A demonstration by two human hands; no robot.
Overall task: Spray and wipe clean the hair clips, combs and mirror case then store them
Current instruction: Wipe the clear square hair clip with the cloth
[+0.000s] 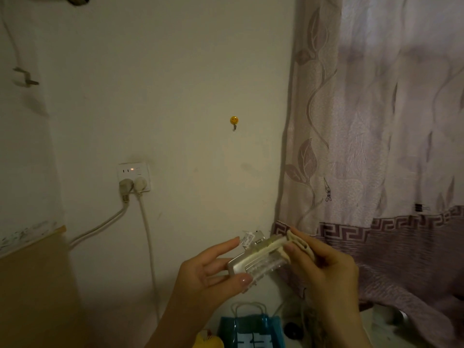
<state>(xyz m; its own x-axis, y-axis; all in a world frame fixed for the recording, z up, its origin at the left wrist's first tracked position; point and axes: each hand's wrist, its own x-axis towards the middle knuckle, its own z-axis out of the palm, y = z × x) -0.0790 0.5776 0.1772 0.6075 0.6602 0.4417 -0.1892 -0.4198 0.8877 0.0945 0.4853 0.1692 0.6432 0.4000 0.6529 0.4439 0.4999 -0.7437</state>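
- Two hands up in front of the wall, low centre of view, working one item between them.
- Far left, 9 o'clock edge: brown board (32, 285) leaning along the wall.
- Wall socket (134, 175) at about 8 o'clock from the smiley hook, indicator lit, two plugs in it; two pale cables (148, 242) drop from it, one curving left, one running straight down.
- Smiley hook (234, 121) on the wall, near frame centre, nothing hanging on it.
- Left hand (213, 275): palm up, thumb curled over the near edge of the mirror case (253, 262), fingers extended behind it. It grips the case.
- Mirror case: silver, rectangular, tilted with its far end up toward 1 o'clock. It sits at 2 o'clock from the left palm and 9 o'clock from the right hand. Small white tag (247, 239) sticks out at its top end.
- Cloth (295, 243): pale, bunched, touching the case's upper right end.
- Right hand (326, 270): fingers and thumb pinch the cloth against the case at that end.
- Blue bag (251, 331) with white handles, 6 o'clock below the case, well apart from it.
- Yellow object (209, 340) just left of the bag, partly cut off by the frame; can't tell what it is.
- Curtain (376, 121): patterned mauve, fills the right side, its hem band behind the right hand.
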